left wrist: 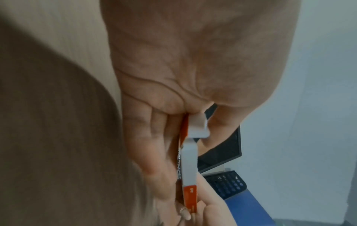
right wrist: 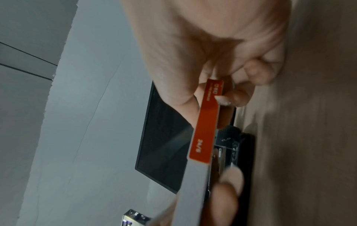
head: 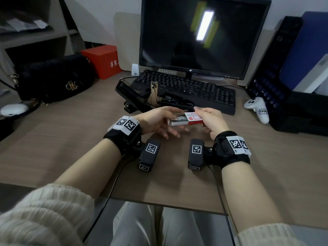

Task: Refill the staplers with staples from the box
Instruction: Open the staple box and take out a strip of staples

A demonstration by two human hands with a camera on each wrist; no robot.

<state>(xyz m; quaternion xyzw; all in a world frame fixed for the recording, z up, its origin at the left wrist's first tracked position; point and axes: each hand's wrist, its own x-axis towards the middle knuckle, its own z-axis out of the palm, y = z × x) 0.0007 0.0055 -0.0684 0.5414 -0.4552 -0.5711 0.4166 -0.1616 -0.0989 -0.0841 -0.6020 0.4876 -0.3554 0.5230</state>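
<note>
Above the near middle of the surface (head: 53, 142), item one: a box of staples (head: 186, 119), white and red, which we hold level between both hands so the end flap faces the left hand (head: 156, 121), whose fingers curl round that end while the right hand (head: 211, 121) pinches the red end. Item two: staplers (head: 142, 98), black, just beyond by the keyboard (head: 195, 89), one tipped open with its metal channel up, we judge ready for loading.

Dim, cool indoor light; a ceiling lamp glares on the dark monitor (head: 204, 32); head view bends at edges; both wrist views blurred, close skin unfocused.
</note>
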